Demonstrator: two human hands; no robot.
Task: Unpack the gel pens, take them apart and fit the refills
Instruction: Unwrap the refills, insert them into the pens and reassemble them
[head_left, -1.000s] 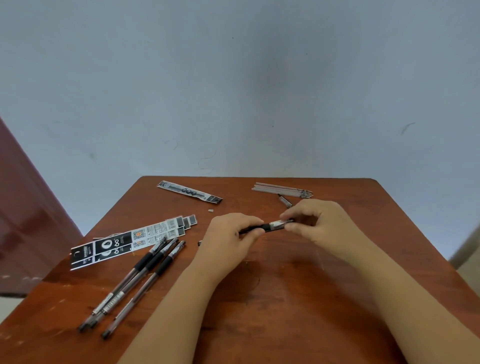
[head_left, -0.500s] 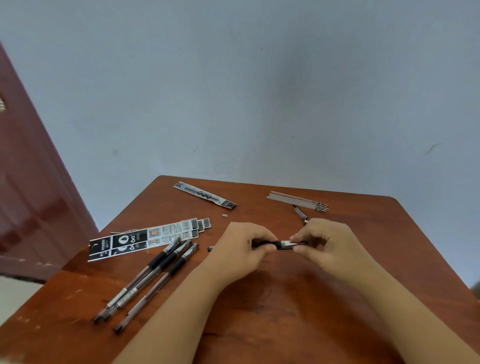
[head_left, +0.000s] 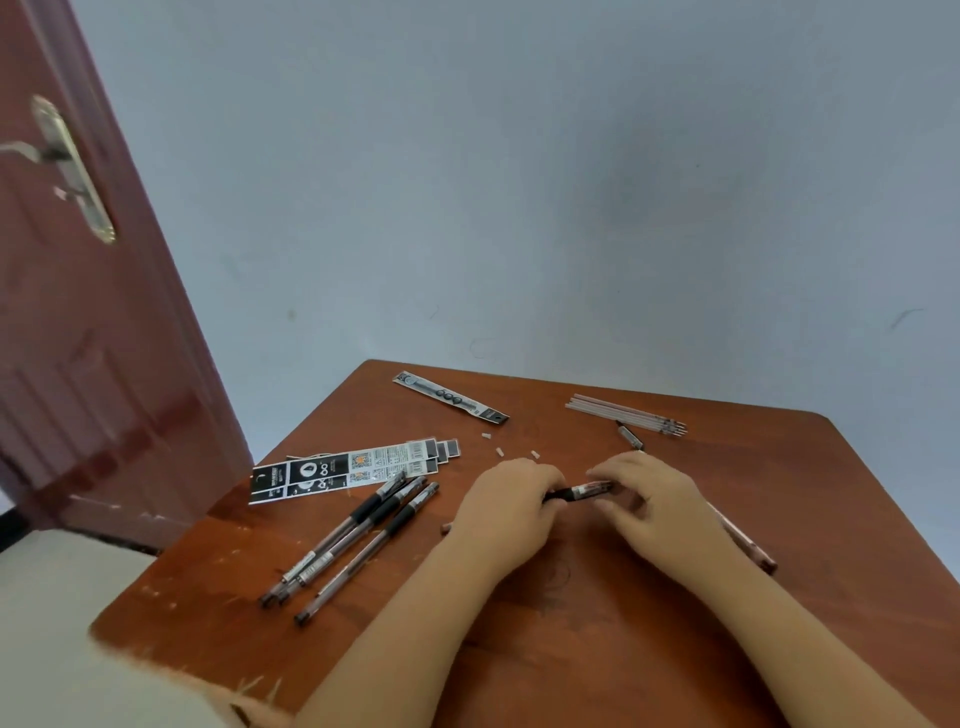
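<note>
Head view, the only one supplied: the gel pen (head_left: 579, 491) under work is held just above the middle of the table (head_left: 597, 649), between both hands. The left hand (head_left: 511, 506) has its fingers curled round the dark rubber-grip end; the right hand (head_left: 652, 496) pinches the clear labelled barrel between thumb and fingertips, its remaining fingers loosely spread. Whether the two halves are parted yet cannot be told. Three assembled pens (head_left: 353, 545) lie side by side toward the left edge, just beside the emptied packaging cards (head_left: 353, 470). A bundle of refills (head_left: 626, 420) lies near the far right corner, with a small dark pen part (head_left: 629, 435) touching or just beside it. One sealed pack (head_left: 451, 397) lies near the far edge. Assessment: the pen is light, rigid and of thin plastic, probably smooth on the barrel. The rubber sleeve offers the surer hold for twisting. The refills appear slender and liable to bend or roll, so they are best taken near mid-length.
</note>
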